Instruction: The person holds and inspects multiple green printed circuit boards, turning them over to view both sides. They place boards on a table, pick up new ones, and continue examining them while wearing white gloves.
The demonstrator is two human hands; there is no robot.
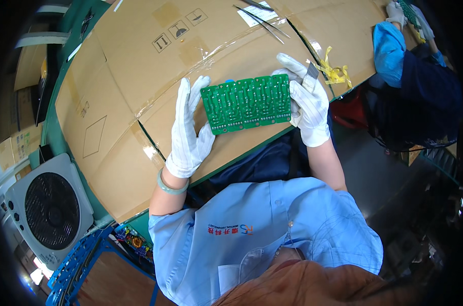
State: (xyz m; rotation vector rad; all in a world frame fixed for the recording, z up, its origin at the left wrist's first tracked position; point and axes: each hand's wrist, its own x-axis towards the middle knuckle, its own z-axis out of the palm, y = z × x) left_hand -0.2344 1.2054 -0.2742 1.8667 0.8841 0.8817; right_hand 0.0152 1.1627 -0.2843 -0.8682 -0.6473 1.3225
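Observation:
A green circuit board (pixel 246 103) is held up over the cardboard-covered bench, its face of solder points showing. My right hand (pixel 310 104), in a white glove, grips its right edge. A flat grey strip with a slanted end, like a blade (pixel 310 77), sticks out between that hand's fingers. My left hand (pixel 187 125), gloved too, is beside the board's left edge. Its fingers point up and its thumb stands apart near the lower left corner; whether they touch the board I cannot tell. Part of a blue thing peeks out behind the board's top edge.
Cardboard (pixel 124 66) covers the bench. Tweezers (pixel 264 24) lie at the back near a white paper (pixel 257 13). Yellow strips (pixel 336 69) lie to the right. Another person's blue sleeve (pixel 389 53) is at the far right. A grey fan (pixel 53 209) stands left.

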